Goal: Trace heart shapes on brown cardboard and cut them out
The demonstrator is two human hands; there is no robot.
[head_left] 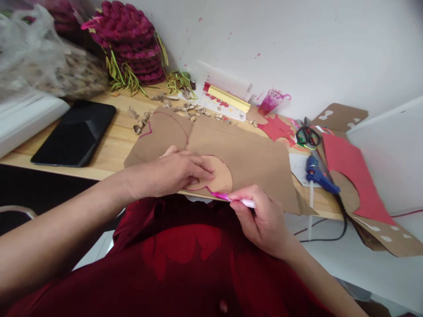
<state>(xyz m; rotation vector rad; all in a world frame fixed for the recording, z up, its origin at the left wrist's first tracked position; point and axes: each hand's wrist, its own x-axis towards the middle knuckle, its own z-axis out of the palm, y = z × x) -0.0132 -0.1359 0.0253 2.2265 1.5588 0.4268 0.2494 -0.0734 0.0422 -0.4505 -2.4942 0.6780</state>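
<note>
A rounded tan cut-out point(223, 176) is held on a brown cardboard sheet point(251, 145) while a pink-and-white marker point(222, 196) is set at its near edge.
On the table point(122, 127), the cut-out is pressed down by the left hand point(180, 171), its fingers loosely bent, slightly parted and gripping nothing; the marker is pinched between the thumb and fingers of the right hand point(262, 218). Whether the blurred tip touches the cardboard cannot be told. For a clean line, the cut-out is best kept flat and unmoving, the marker guided lightly along its rim.
</note>
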